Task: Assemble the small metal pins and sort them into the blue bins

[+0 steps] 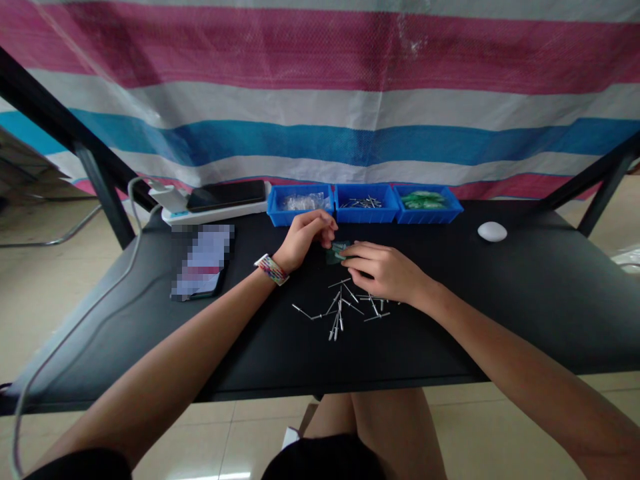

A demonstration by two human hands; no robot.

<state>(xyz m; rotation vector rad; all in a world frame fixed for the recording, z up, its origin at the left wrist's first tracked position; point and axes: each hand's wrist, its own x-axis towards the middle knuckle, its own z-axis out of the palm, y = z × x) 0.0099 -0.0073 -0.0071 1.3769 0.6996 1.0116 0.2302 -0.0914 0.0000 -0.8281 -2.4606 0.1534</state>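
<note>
My left hand and my right hand meet over the middle of a black table. Both pinch a small green packet between their fingertips. The left wrist wears a multicoloured band. Several small metal rivets lie scattered on the table just below my right hand.
Three blue trays stand at the back: one with clear bags, one with metal rivets, one with green packets. A phone lies at the left, another phone on a power strip behind it. A white oval object rests at the right.
</note>
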